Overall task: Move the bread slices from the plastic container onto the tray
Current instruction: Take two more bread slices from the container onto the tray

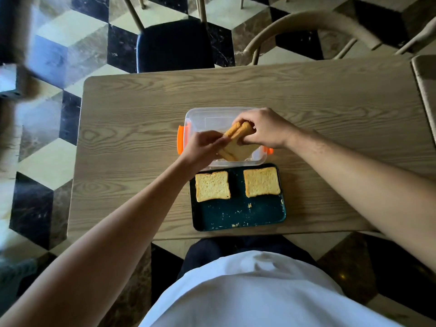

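Note:
A clear plastic container (203, 118) with orange clips stands on the wooden table, just beyond a dark green tray (238, 215). Two bread slices lie flat on the tray's far half: one on the left (212, 186), one on the right (261, 181). Over the container, both hands hold a small stack of bread slices (236, 143) on edge. My left hand (203, 149) grips its near-left side and my right hand (262, 127) grips its far-right end. How much bread lies beneath in the container is hidden.
Crumbs dot the tray's near half. The table (132, 142) spreads wide on both sides of the container. A dark-cushioned chair (174, 44) stands at the far edge, a curved wooden chair (306, 27) to its right. A second table's corner (424, 79) shows at the right.

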Available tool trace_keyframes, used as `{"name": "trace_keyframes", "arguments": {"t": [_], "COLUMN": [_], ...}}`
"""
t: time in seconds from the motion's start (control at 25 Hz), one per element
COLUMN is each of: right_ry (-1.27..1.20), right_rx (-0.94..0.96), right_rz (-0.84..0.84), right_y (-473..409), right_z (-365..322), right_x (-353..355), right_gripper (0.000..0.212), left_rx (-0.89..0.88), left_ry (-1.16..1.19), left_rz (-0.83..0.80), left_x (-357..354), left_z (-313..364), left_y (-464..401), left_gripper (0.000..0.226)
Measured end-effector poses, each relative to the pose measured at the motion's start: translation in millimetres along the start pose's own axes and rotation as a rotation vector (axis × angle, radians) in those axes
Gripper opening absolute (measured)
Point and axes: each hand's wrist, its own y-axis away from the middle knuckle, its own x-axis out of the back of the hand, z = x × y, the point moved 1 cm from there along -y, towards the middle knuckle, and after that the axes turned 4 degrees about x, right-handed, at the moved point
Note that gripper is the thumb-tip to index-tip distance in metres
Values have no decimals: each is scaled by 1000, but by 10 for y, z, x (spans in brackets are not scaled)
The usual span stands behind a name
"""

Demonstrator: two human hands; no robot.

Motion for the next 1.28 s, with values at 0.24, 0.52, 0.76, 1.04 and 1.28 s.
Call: {"name": "trace_keyframes", "arguments": {"t": [0.24, 0.52, 0.76, 1.04, 1.28], "right_ry": [-69, -297, -441, -738, -1414], "right_rx": [8, -78, -157, -442, -1051], "right_rz": [147, 316, 354, 395, 734], "right_y": [91, 368, 1079, 1871, 2063], "right_z": [-109, -180, -119, 46, 181], "right_x": [122, 390, 325, -606, -1369], "right_gripper": [41, 30, 25, 20, 13], "left_rx": [56, 1, 27, 316, 498], "left_ry": [247, 462, 656, 663, 471], "left_rz": [6, 232, 304, 245, 235], "left_x": [92, 361, 435, 113, -325], "left_z": [-18, -95, -621, -1448, -1686], "left_y": [89, 308, 887, 1395, 1178], "left_gripper": [28, 22, 14, 13, 10]}}
